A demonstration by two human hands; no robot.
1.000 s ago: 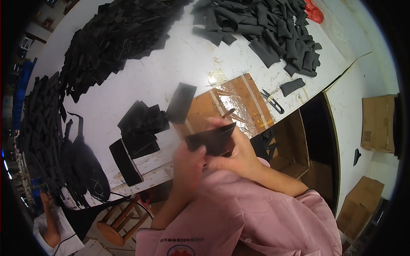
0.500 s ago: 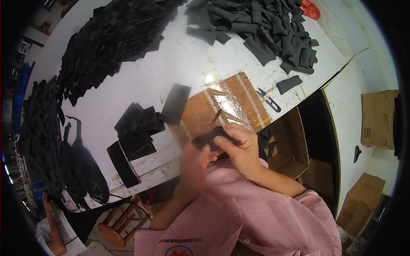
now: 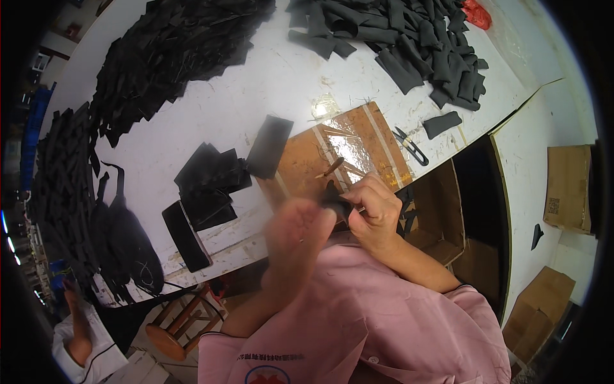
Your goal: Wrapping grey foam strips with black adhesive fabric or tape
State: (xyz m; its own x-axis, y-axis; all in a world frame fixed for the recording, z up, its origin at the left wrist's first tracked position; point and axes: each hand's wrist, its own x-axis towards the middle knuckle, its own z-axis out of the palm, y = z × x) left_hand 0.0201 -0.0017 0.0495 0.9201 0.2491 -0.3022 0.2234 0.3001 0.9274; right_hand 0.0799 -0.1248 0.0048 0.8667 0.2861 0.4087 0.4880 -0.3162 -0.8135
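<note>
My right hand [image 3: 377, 208] pinches a small black fabric piece [image 3: 334, 198] just above the near edge of the brown work board [image 3: 358, 137]. Blurred with motion, my left hand [image 3: 294, 233] sits right beside it with its fingers touching the same piece. A thin brown stick tool [image 3: 332, 168] lies on the board just beyond my hands. A flat black rectangular piece [image 3: 270, 146] rests at the board's left edge, next to a small stack of black pieces [image 3: 208, 182].
Big heaps of black fabric pieces [image 3: 173, 48] and dark grey pieces [image 3: 409, 38] cover the far side of the white table [image 3: 281, 77]. Small scissors [image 3: 409, 146] lie right of the board. Black straps [image 3: 121, 237] hang at the left; cardboard boxes [image 3: 566, 185] and a wooden stool [image 3: 169, 333] stand on the floor.
The black piece I held spread between both hands has been folded small and drawn closer to my chest. My left hand has moved in toward my right.
</note>
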